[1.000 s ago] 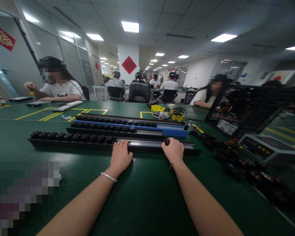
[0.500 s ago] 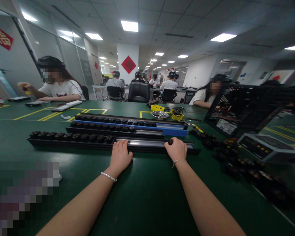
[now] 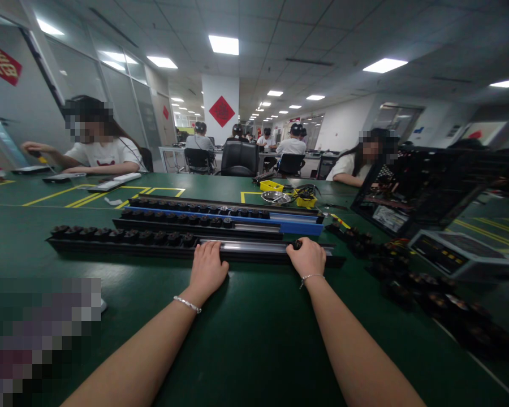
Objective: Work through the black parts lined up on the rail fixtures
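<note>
A long black rail (image 3: 254, 257) lies crosswise in front of me, with a shiny strip along its channel. Small black blocks (image 3: 127, 235) sit in a row in its left part. My left hand (image 3: 210, 268) grips the front wall of this rail just right of the last block, fingers over the edge and thumb along the front. Near the right end, my right hand (image 3: 309, 259) has its fingers closed round a small black block (image 3: 297, 245) at the channel. The fingers partly hide that block, and I cannot tell whether it touches the strip.
Behind lie a shorter black rail (image 3: 254, 228) and a blue rail (image 3: 299, 226), both holding blocks. Loose black blocks (image 3: 432, 288) spread over the right side, near a metal box (image 3: 462, 254) and an open computer case (image 3: 424, 186). Farther back are a metal dish (image 3: 275, 197) and yellow bins (image 3: 271, 186). Co-workers sit across.
My right hand has shifted slightly right along the rail with the small black block. My left hand has stayed in place. The co-worker at the left has lowered a raised hand.
</note>
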{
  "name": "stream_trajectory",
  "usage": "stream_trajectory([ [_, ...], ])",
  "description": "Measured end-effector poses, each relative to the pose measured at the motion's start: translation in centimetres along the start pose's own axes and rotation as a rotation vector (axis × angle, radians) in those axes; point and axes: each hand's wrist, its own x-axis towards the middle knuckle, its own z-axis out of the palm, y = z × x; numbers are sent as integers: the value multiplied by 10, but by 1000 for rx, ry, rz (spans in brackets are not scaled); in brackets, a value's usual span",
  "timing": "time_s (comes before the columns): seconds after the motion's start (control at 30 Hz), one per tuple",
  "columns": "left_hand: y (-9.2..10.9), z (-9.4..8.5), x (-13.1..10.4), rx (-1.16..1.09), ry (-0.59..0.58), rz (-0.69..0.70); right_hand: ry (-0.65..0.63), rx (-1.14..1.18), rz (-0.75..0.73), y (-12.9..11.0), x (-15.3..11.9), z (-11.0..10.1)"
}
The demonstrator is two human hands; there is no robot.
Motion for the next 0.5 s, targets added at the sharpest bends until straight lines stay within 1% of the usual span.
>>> stream_trajectory([
  [0.5, 0, 0, 0, -2, 5, 8, 38, -26, 40, 7, 2, -2],
])
